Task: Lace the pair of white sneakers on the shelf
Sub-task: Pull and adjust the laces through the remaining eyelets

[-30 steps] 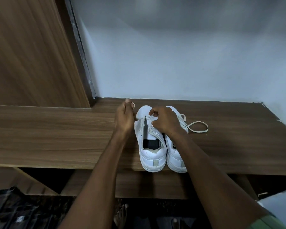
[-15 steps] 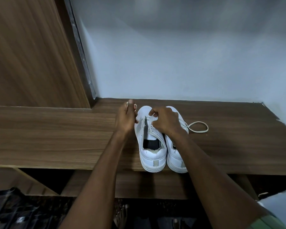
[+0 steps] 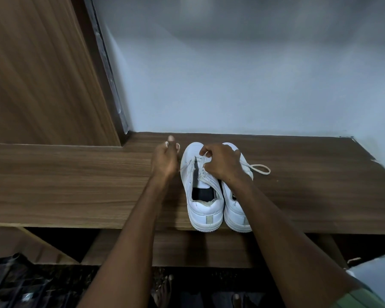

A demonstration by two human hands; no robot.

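Observation:
Two white sneakers stand side by side on the wooden shelf (image 3: 76, 185), heels toward me. The left sneaker (image 3: 201, 196) has its tongue area exposed with a white lace across the upper eyelets. My right hand (image 3: 222, 164) sits over the front of both shoes and pinches a loop of that lace near the top eyelets. My left hand (image 3: 166, 160) is just left of the left sneaker, fingers curled, pinching a lace end. The right sneaker (image 3: 236, 214) is mostly hidden under my right forearm; its lace loop (image 3: 261, 169) lies on the shelf to the right.
A grey wall (image 3: 231, 74) rises behind the shelf and a wooden cabinet panel (image 3: 42, 74) stands at the left. Below the shelf edge is a lower wooden board (image 3: 198, 250) and a dark floor with my bare feet (image 3: 165, 290).
My left hand has drifted slightly left and back from the shoe with the lace end. My right hand stays on the lace over the eyelets.

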